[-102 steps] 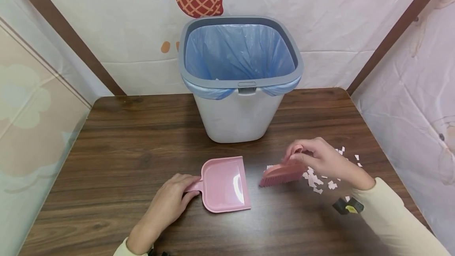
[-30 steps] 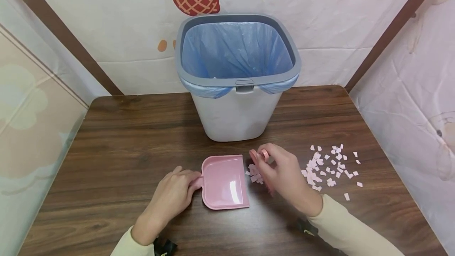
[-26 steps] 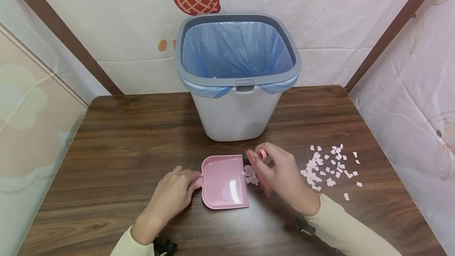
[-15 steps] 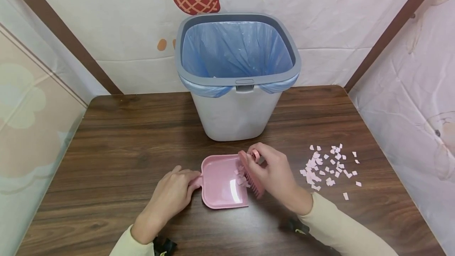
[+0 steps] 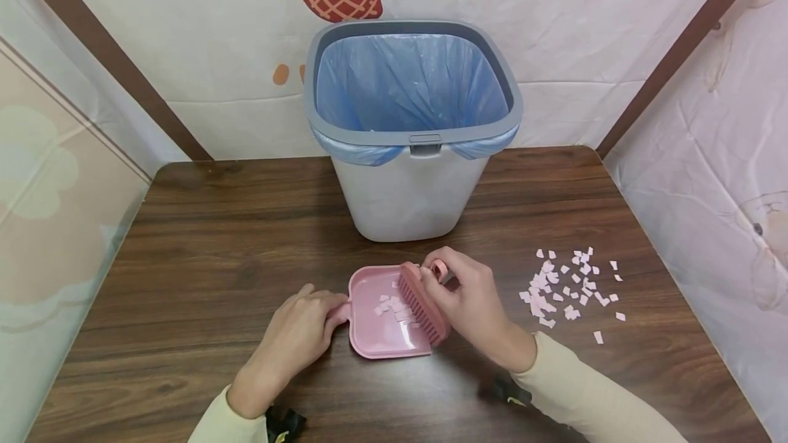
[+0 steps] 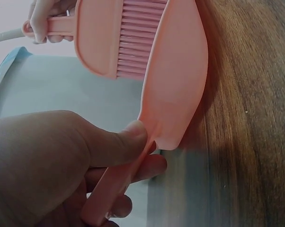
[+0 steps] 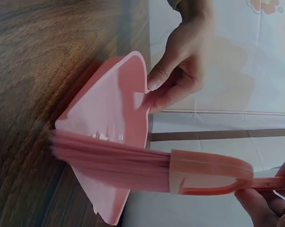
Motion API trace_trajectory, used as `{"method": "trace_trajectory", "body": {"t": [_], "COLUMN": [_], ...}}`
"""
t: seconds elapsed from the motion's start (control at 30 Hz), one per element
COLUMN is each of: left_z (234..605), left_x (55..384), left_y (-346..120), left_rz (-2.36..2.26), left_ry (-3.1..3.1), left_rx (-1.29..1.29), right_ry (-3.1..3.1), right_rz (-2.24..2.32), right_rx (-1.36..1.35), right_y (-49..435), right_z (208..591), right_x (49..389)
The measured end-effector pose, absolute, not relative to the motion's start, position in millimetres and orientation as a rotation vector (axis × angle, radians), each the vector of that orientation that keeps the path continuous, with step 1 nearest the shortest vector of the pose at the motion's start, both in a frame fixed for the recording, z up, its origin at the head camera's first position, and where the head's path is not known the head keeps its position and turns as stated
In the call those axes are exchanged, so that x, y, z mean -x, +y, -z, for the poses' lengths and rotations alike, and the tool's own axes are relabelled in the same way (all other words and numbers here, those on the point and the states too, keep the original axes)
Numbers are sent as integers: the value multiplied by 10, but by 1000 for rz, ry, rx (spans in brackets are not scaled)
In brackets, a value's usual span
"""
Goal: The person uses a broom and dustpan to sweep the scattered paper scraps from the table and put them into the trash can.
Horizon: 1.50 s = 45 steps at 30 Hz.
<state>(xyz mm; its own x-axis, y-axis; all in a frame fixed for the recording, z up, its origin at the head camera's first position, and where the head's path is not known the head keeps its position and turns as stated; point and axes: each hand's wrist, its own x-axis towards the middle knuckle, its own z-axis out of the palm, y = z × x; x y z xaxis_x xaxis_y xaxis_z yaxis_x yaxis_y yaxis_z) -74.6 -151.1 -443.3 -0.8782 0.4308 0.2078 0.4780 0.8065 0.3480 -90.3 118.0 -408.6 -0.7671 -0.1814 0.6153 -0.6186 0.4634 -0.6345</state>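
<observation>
My left hand grips the handle of a pink dustpan that lies on the table, its lip facing right. In the left wrist view the thumb presses on top of the handle. My right hand holds a pink hand brush by its ringed handle. The bristles reach over the dustpan's lip. White paper scraps lie in the pan just left of the bristles. Farther right, a scattered heap of more paper scraps rests on the table.
A light grey waste bin with a blue liner stands at the back middle of the dark wooden table. Printed cloth walls rise behind the table and along both sides.
The right hand has moved the brush leftward from beside the heap onto the dustpan's lip. A small pile of scraps has gone from the table into the pan. The left hand keeps its grip.
</observation>
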Motion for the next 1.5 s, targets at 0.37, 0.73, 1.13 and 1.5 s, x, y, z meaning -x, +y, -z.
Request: {"method": "trace_trajectory", "body": {"t": [0.37, 0.73, 1.13, 1.5], "left_z": [4427, 4424, 4502, 4521], "left_x": [761, 754, 692, 685], "left_y": [-1531, -1526, -1570, -1631], "left_rz": [607, 620, 730, 751], "left_ry": [-2865, -2866, -2797, -2739], "left_rx": [728, 720, 809, 810], "right_ry": [-2167, -2195, -2275, -2268], "right_rz": [-1284, -1187, -1125, -1122], "right_rx": [-582, -512, -526, -533], "right_y": [1321, 1446, 1453, 1450], "right_z": [4016, 4043, 4092, 4100], "right_x": [947, 979, 981, 987]}}
